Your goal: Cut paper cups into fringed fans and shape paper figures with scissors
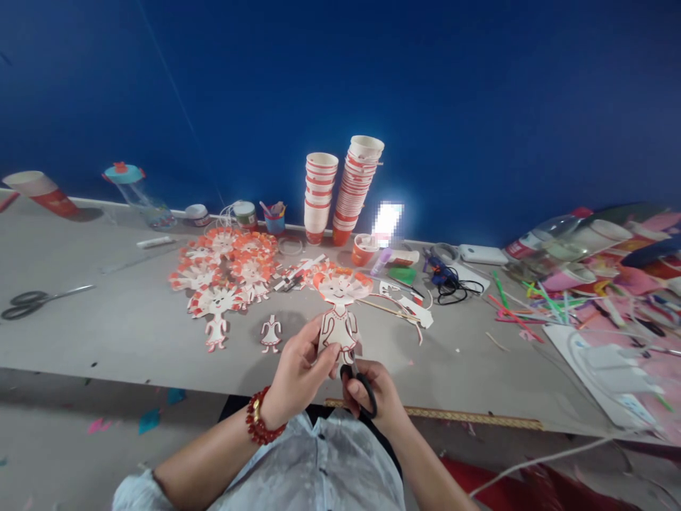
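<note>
In the head view my left hand (303,362) pinches a paper doll cutout (339,323) with a drawn dress and an orange-tipped, frilled head. My right hand (375,394) grips black-handled scissors (364,389), their blades against the doll's lower right edge. How far apart the blades are, I cannot make out. Left of my hands a small headless paper dress figure (271,333) lies on the table. Beyond it is a pile of finished-looking paper dolls (228,262) with orange-tipped heads, one (216,316) lying nearest the front.
Two tall stacks of paper cups (320,191) stand at the back. A second pair of scissors (32,304) lies at far left. Paper scraps (418,310) and a black cable (452,284) lie to the right, before a heap of colourful craft scraps (611,284). A bottle (135,195) stands back left.
</note>
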Motion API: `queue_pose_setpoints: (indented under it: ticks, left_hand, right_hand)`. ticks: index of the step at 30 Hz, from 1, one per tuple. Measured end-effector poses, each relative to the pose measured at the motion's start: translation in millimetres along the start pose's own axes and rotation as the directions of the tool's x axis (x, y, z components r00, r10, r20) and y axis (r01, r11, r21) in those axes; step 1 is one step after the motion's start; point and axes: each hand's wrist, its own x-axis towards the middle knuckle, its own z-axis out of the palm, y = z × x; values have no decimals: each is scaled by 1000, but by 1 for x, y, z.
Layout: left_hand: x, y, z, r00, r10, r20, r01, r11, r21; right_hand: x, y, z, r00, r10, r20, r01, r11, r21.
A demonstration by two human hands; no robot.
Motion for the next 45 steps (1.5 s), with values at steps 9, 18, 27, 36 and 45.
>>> queue_pose_setpoints:
  ticks: [9,18,27,36,45]
  left_hand:
    - [-1,-1,2,1000,-6,-9,6,1000,-24]
    - [-3,-1,2,1000,-14,-1,14,1000,-19]
    - [-4,-3,5,1000,-8,-16,7,1000,-29]
    - [6,-5,-8,997,32,-71,-33,999,-7]
    - [15,0,-9,992,-7,-129,-1,998,-59]
  right_hand:
    - [1,-5,4,999,11,-46,-13,999,-41]
    - [2,-5,-1,999,2,-49,-7,995,-99]
    - [1,-8,2,998,-28,-52,23,996,-91]
    - [0,-6,-4,999,-6,-49,-1,991,-136]
    - [-1,-3,-2,999,34,10,-33,998,-50]
